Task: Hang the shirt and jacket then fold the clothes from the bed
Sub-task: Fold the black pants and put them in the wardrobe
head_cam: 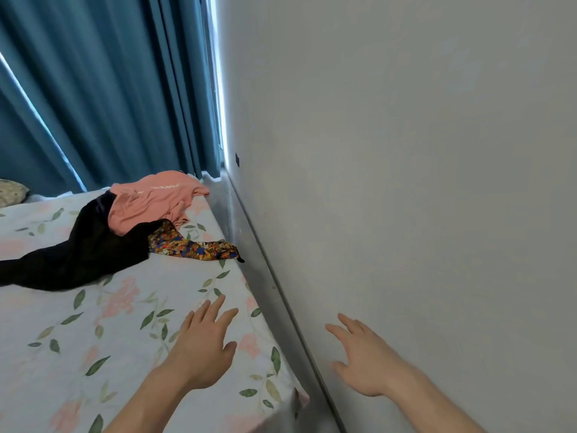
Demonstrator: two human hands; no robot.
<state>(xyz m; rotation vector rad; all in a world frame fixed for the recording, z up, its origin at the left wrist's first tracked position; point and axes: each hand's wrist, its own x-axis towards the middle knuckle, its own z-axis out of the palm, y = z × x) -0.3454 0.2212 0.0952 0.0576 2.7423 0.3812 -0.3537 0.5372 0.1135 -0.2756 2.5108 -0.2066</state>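
Head: crumpled clothes, floral bed.

A home bedroom: a bed with floral sheet, a pillow far left, teal curtains behind.

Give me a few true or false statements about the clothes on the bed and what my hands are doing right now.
1. Both hands hold nothing. True: the left hand and right hand are open, fingers spread.
2. The pink garment lies partly on the black garment. True.
3. The patterned garment is neatly folded. False: it lies crumpled, reaching toward the bed's edge.
4. The curtains are red. False: they are teal blue.
5. The bed sheet is plain white. False: it has a floral leaf print.
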